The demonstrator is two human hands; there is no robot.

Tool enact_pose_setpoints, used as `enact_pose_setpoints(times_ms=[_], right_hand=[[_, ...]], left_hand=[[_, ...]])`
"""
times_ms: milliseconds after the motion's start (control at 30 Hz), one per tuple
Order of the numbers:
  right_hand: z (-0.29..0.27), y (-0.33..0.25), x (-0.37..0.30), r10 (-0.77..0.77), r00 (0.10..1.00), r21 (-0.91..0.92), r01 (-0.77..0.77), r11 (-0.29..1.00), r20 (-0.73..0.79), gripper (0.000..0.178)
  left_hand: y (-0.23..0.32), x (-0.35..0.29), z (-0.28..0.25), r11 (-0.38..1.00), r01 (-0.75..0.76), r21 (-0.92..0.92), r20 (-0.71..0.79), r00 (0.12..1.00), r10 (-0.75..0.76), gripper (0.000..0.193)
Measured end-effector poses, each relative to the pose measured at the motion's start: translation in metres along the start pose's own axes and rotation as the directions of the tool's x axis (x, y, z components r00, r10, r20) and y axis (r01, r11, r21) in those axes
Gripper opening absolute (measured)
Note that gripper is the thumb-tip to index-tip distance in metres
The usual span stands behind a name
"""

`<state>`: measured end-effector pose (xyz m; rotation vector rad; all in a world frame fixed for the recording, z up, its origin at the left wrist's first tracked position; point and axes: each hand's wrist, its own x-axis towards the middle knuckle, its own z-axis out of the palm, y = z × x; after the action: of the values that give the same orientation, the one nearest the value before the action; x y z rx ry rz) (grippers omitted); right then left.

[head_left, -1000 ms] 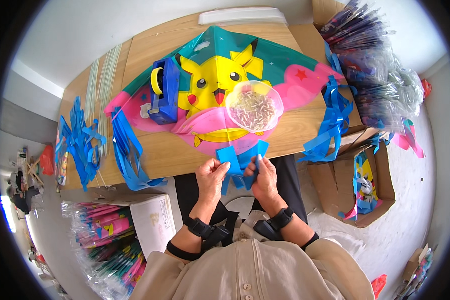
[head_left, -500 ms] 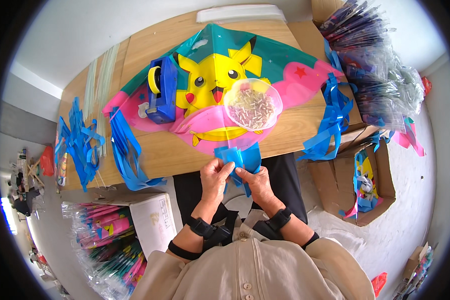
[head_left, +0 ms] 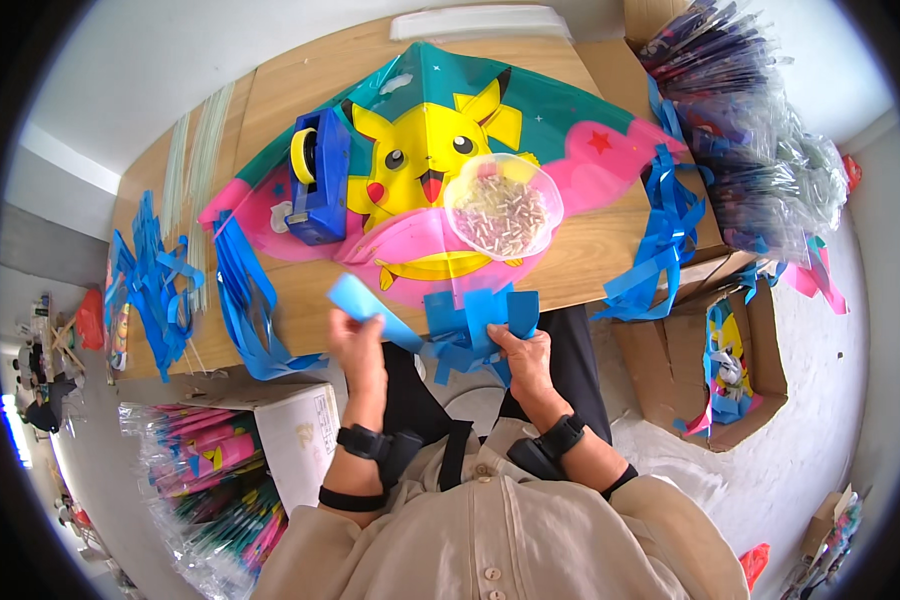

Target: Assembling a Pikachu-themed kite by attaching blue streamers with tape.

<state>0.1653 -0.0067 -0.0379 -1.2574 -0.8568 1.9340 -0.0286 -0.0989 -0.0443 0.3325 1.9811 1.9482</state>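
A printed kite sheet [head_left: 590, 165] with a yellow cartoon figure lies across the table, its lower tip toward me. At that tip hangs a bunch of blue ribbon strips [head_left: 470, 325]. My right hand [head_left: 525, 365] pinches the bunch at its right side. Out to the left, my left hand [head_left: 358, 350] is closed on one blue ribbon strip [head_left: 385, 318], stretched away from the others. On the sheet stand a blue tape dispenser [head_left: 320, 205] with a yellow roll and a clear bowl [head_left: 505, 205] of small pale tubes.
Blue ribbon bundles hang at the table's left [head_left: 160, 290] and right [head_left: 665, 240] edges. Thin pale rods [head_left: 210, 150] lie at the left. A cardboard box [head_left: 660, 380] stands below right; a white box [head_left: 295, 440] and bagged kites [head_left: 210, 470] sit below left. Plastic-wrapped packs [head_left: 740, 150] are heaped far right.
My left hand has drawn away to the left, pulling one blue strip out from the bunch. The right hand has shifted slightly right, keeping hold of the bunch.
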Motion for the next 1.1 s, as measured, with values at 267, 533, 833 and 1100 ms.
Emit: enact_pose_setpoints(times_ms=[267,533,833,1100], right_hand=[[0.004,0.012,0.019,0.017,0.999,0.007,-0.017,1.0,-0.027,0.006],[0.007,0.011,0.018,-0.001,0.999,0.025,0.002,1.0,-0.05,0.005],[0.008,0.012,0.017,0.01,0.999,0.05,-0.008,0.999,-0.053,0.005],[0.003,0.011,0.013,-0.138,0.988,-0.291,0.112,0.95,-0.069,0.007]], left_hand=[[0.037,-0.013,0.017,0.396,-0.731,0.556,0.44,0.663,0.606,0.048],[0.023,-0.054,0.051,0.331,-0.869,0.369,0.863,0.452,0.226,0.052],[0.022,-0.055,0.051,0.267,-0.884,0.383,0.881,0.436,0.183,0.055],[0.022,-0.054,0.051,0.251,-0.893,0.375,0.888,0.423,0.18,0.056]])
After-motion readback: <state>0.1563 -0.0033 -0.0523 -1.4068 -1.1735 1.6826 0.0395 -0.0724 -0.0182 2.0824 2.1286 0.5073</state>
